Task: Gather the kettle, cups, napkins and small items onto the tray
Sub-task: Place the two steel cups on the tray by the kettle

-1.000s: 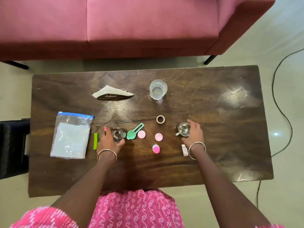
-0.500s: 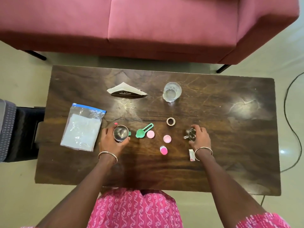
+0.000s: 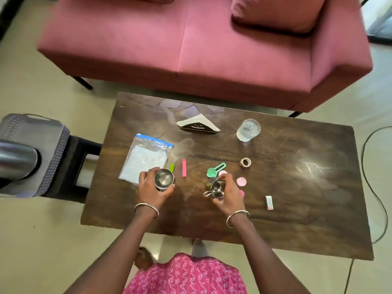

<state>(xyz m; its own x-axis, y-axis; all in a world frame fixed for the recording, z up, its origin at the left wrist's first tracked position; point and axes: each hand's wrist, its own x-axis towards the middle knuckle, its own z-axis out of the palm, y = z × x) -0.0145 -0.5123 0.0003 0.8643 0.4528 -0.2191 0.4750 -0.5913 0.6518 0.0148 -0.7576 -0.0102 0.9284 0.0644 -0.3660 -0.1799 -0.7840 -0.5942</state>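
Cups in both hands above a dark wooden table

Wood, dark and glossy with pale glare patches, makes up the low table [image 3: 297, 209] we stand over; it rests on a pale tiled floor [image 3: 42, 251]. Behind it we see a pink sofa [image 3: 191, 49] on thin black legs, with a cushion at its right end. A black cable [image 3: 379, 187] loops over the floor on the right. On the left, a grey tray [image 3: 55, 145] sits on a black stool, and a blurred metal body, which we take for the kettle [image 3: 17, 164], rests on it.

Our left hand [image 3: 151, 190] is curled around a steel cup [image 3: 163, 179], fingers and thumb wrapping its sides, over the near corner of a zip bag [image 3: 146, 158] with a blue seal. Our right hand [image 3: 230, 194] grips a second steel cup [image 3: 216, 188] with a handle, fingers closed round its rim and wall. We cannot tell whether either cup touches the wood.

Lying on the table we see a green strip [image 3: 172, 167], a pink strip [image 3: 184, 170], a green scoop [image 3: 214, 170], pink round lids [image 3: 241, 181], a tape roll [image 3: 245, 162], a small sachet [image 3: 269, 202], a drinking glass [image 3: 248, 130], and napkins in a black holder [image 3: 198, 125] near the far edge
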